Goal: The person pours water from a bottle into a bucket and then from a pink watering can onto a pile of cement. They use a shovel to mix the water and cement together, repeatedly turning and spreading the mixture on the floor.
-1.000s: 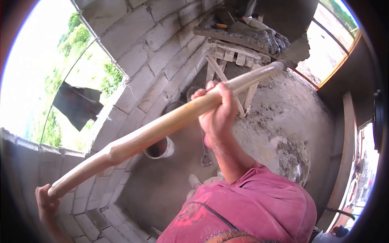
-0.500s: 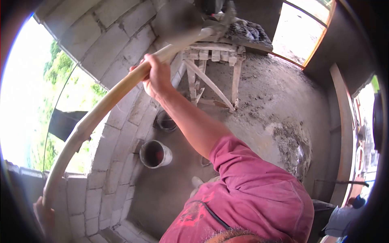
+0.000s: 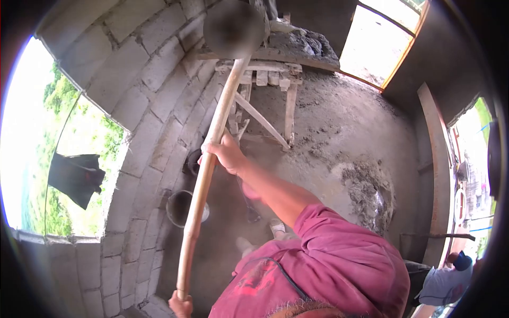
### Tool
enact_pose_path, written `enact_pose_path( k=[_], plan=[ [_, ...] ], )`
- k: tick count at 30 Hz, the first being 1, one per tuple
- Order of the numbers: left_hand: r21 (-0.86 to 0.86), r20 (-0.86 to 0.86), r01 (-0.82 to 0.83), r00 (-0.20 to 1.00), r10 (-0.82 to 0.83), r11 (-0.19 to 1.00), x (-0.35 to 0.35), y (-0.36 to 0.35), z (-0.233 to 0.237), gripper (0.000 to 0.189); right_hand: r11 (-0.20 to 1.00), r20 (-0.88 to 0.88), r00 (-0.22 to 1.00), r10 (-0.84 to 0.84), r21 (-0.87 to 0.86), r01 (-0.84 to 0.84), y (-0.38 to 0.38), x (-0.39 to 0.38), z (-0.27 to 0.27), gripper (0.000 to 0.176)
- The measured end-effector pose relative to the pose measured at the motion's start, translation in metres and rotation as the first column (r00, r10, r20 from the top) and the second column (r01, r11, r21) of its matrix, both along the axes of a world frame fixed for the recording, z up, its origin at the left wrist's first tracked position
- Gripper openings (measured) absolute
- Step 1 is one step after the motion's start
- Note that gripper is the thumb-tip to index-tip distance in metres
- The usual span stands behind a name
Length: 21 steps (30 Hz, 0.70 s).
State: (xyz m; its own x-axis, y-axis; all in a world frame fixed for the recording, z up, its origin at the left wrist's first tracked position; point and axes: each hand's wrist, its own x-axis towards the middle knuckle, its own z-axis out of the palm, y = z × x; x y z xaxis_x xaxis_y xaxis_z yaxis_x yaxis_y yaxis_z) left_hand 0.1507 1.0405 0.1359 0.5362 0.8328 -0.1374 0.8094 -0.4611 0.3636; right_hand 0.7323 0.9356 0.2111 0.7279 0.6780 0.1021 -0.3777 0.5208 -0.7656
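A long, slightly bent wooden pole (image 3: 197, 212) slants from the lower left up toward a raised wooden stand (image 3: 290, 111). My right hand (image 3: 225, 153) is closed around its middle, with the arm stretched out. Lower down, my left hand (image 3: 181, 306) grips the pole's near end. A dark round blur covers the far end, so what is fixed there cannot be told. Grey wet material (image 3: 313, 45) lies on the board (image 3: 291, 57) on top of the stand. Just behind the pole, beside the block wall, is a bucket (image 3: 177, 208).
A second dark container (image 3: 193, 161) sits by the block wall (image 3: 143, 122). Rough grey material (image 3: 366, 191) is heaped on the floor. A board (image 3: 433, 159) leans at the right, near a person in a light shirt (image 3: 445, 283). Dark cloth (image 3: 77, 177) hangs in the left opening.
The pole has swung right and stands steeper. My right hand has moved down and right; my left hand has moved right from the far left edge. The view has shifted slightly.
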Motion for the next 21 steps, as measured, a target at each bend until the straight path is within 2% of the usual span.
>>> enact_pose_path(
  k=[1, 3, 4, 6, 7, 10, 12, 14, 16, 17, 18, 20, 21],
  plan=[
    [-0.028, -0.032, -0.018, 0.999, 0.017, 0.999, 0.003, -0.016, -0.015, 0.025, 1.0, 0.018, 1.0, 0.001, 0.01, -0.001, -0.017, -0.004, 0.001, 0.039],
    [-0.199, -0.087, -0.012, 0.996, -0.006, 0.98, -0.001, -0.019, -0.047, 0.033, 0.999, 0.063, 0.998, -0.003, 0.041, 0.0, -0.05, -0.014, 0.009, 0.04],
    [-0.254, -0.087, -0.005, 0.996, -0.018, 0.967, 0.0, -0.023, -0.054, 0.035, 0.997, 0.025, 1.0, -0.014, 0.078, 0.012, -0.069, -0.022, 0.013, 0.039],
    [-0.361, -0.114, -0.022, 0.993, -0.021, 0.932, 0.0, -0.014, -0.065, 0.038, 1.0, -0.007, 1.0, -0.023, 0.017, 0.024, -0.105, -0.039, 0.017, 0.04],
    [-0.395, -0.114, 0.047, 0.989, -0.099, 0.918, -0.001, -0.004, -0.065, 0.04, 0.999, -0.015, 0.999, -0.047, 0.025, 0.047, -0.12, -0.048, 0.014, 0.039],
    [-0.633, -0.105, 0.039, 0.985, -0.135, 0.773, 0.05, 0.009, -0.006, 0.039, 0.984, -0.126, 0.99, -0.066, 0.155, 0.085, -0.159, -0.074, -0.01, 0.04],
    [-0.727, -0.134, 0.053, 0.967, -0.217, 0.685, 0.038, 0.04, 0.01, 0.038, 0.958, -0.203, 0.972, -0.116, 0.236, 0.163, -0.18, -0.093, -0.027, 0.034],
    [-0.791, -0.172, 0.048, 0.939, -0.296, 0.611, 0.023, 0.078, 0.008, 0.037, 0.929, -0.356, 0.928, -0.115, 0.292, 0.227, -0.205, -0.109, -0.044, 0.027],
    [-0.82, -0.209, 0.043, 0.906, -0.369, 0.57, 0.009, 0.116, 0.0, 0.037, 0.891, -0.468, 0.88, -0.084, 0.36, 0.276, -0.229, -0.117, -0.087, 0.029],
    [-0.824, -0.226, 0.051, 0.883, -0.411, 0.565, 0.004, 0.134, -0.006, 0.036, 0.849, -0.559, 0.827, -0.063, 0.405, 0.339, -0.238, -0.124, -0.096, 0.023],
    [-0.815, -0.245, 0.079, 0.851, -0.465, 0.574, 0.002, 0.15, -0.017, 0.036, 0.833, -0.667, 0.735, -0.124, 0.333, 0.443, -0.245, -0.135, -0.103, 0.027],
    [-0.743, -0.296, 0.205, 0.753, -0.587, 0.637, -0.001, 0.18, -0.047, 0.035, 0.788, -0.768, 0.51, -0.387, 0.011, 0.616, -0.252, -0.153, -0.146, 0.031],
    [-0.656, -0.353, 0.318, 0.672, -0.651, 0.684, -0.004, 0.19, -0.06, 0.035, 0.771, -0.805, 0.437, -0.402, -0.039, 0.636, -0.258, -0.165, -0.186, 0.029]
  ],
)
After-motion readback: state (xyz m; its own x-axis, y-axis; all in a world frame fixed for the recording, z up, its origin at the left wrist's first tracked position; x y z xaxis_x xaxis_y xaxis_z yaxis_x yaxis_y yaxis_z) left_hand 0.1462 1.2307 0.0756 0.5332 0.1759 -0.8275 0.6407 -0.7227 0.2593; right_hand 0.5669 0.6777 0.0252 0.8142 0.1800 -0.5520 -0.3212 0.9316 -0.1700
